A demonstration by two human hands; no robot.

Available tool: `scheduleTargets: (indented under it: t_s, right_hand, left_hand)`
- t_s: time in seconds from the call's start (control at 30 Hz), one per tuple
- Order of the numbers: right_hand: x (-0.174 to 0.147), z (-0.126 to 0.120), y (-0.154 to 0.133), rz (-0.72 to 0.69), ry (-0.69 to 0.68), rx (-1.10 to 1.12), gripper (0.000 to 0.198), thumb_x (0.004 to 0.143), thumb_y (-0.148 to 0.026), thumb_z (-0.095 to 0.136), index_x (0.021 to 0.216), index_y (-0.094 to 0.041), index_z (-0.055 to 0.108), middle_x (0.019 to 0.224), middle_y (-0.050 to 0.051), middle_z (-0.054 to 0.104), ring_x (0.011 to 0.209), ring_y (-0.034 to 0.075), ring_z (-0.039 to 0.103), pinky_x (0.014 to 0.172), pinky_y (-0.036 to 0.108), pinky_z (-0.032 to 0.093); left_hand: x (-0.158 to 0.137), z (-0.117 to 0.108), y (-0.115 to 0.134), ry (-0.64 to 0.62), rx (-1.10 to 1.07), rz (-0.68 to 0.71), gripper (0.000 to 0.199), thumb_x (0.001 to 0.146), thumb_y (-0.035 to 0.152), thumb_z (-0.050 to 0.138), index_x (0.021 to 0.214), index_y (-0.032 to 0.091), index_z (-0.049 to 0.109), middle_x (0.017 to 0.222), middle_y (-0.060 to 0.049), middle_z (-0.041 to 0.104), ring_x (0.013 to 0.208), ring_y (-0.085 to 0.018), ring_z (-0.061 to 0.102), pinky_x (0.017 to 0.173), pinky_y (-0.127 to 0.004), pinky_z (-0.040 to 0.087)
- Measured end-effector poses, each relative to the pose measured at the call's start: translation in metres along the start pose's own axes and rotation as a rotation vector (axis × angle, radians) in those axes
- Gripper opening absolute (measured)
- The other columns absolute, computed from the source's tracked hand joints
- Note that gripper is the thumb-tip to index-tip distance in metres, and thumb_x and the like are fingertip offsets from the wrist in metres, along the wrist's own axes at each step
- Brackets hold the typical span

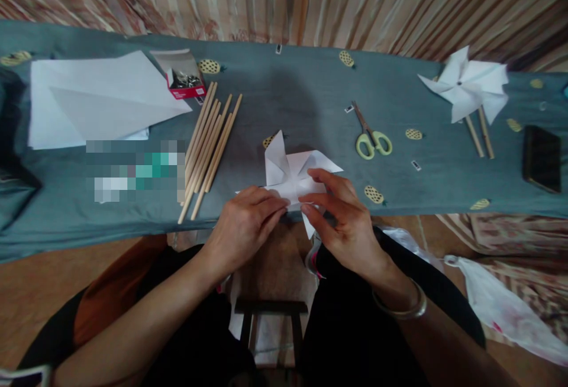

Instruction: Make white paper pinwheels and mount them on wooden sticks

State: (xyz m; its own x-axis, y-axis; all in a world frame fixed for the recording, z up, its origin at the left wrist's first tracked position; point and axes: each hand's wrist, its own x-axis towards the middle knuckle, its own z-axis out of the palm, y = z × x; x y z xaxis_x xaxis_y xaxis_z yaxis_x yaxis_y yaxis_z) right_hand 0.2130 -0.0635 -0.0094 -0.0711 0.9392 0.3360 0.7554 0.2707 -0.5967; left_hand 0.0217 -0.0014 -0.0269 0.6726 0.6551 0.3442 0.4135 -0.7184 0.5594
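Note:
A white paper pinwheel (290, 177) with cut, turned-up corners lies at the front edge of the cloth-covered table. My left hand (246, 224) pinches its near left edge, thumb and fingers pressed together. On the near right side, my right hand (339, 215) has its thumb and a finger closed on the paper, while another finger rests over the right part. The paper's lower edge is partly hidden by my fingers. Green-handled scissors (368, 138) lie to the right, beyond my right hand. Several wooden sticks (210, 144) lie to the left of the paper.
White paper sheets (89, 91) are at the left, beside an open red box (184, 79) of small metal pieces. A blurred patch covers something below them. At the right lie finished white pinwheels (470, 82) on sticks and a dark phone (541, 159). A pleated curtain (284, 2) hangs behind.

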Motion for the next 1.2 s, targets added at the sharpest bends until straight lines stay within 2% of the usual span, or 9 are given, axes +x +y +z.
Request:
scheduleTargets:
  t_s: [0.13, 0.33, 0.6, 0.9, 1.2]
  right_hand:
    - [0.003, 0.006, 0.002, 0.040, 0.041, -0.040, 0.010, 0.089, -0.025, 0.059, 0.096, -0.023, 0.066, 0.131, 0.009, 0.056, 0.120, 0.027, 0.054, 0.098, 0.049, 0.049]
    - [0.006, 0.012, 0.006, 0.028, 0.072, -0.103, 0.021, 0.087, -0.029, 0.063, 0.107, -0.022, 0.063, 0.130, 0.013, 0.058, 0.121, 0.029, 0.054, 0.101, 0.051, 0.047]
    - [0.009, 0.018, 0.006, 0.056, 0.062, -0.083, 0.014, 0.088, -0.024, 0.061, 0.101, -0.021, 0.065, 0.130, 0.012, 0.058, 0.121, 0.029, 0.053, 0.100, 0.051, 0.047]
    - [0.022, 0.024, 0.009, 0.103, 0.083, -0.039, 0.012, 0.086, -0.016, 0.057, 0.080, -0.023, 0.065, 0.129, 0.007, 0.058, 0.119, 0.027, 0.054, 0.098, 0.049, 0.048]
    - [0.022, 0.026, 0.008, 0.043, 0.108, -0.139, 0.007, 0.086, -0.020, 0.059, 0.083, -0.023, 0.063, 0.130, 0.007, 0.057, 0.120, 0.028, 0.053, 0.100, 0.049, 0.046]
  left_hand:
    - [0.000, 0.002, 0.000, 0.028, 0.016, -0.025, 0.017, 0.091, 0.020, 0.057, 0.104, 0.013, 0.065, 0.087, -0.007, 0.071, 0.078, -0.018, 0.067, 0.071, -0.031, 0.056]
    - [-0.001, 0.000, 0.003, 0.030, -0.008, -0.016, 0.022, 0.091, 0.016, 0.055, 0.112, 0.010, 0.060, 0.093, -0.009, 0.070, 0.083, -0.017, 0.068, 0.075, -0.029, 0.056]
    - [-0.004, 0.000, 0.001, 0.010, -0.061, 0.014, 0.017, 0.091, 0.014, 0.054, 0.101, 0.014, 0.068, 0.094, -0.008, 0.070, 0.088, -0.017, 0.066, 0.078, -0.031, 0.057]
    - [-0.003, 0.002, 0.000, 0.009, -0.044, -0.012, 0.016, 0.090, 0.014, 0.056, 0.099, 0.013, 0.069, 0.091, -0.008, 0.071, 0.084, -0.016, 0.067, 0.076, -0.030, 0.057]
    - [-0.001, 0.000, 0.000, -0.008, -0.044, -0.025, 0.016, 0.090, 0.014, 0.055, 0.098, 0.013, 0.070, 0.091, -0.008, 0.071, 0.084, -0.017, 0.068, 0.077, -0.030, 0.057]
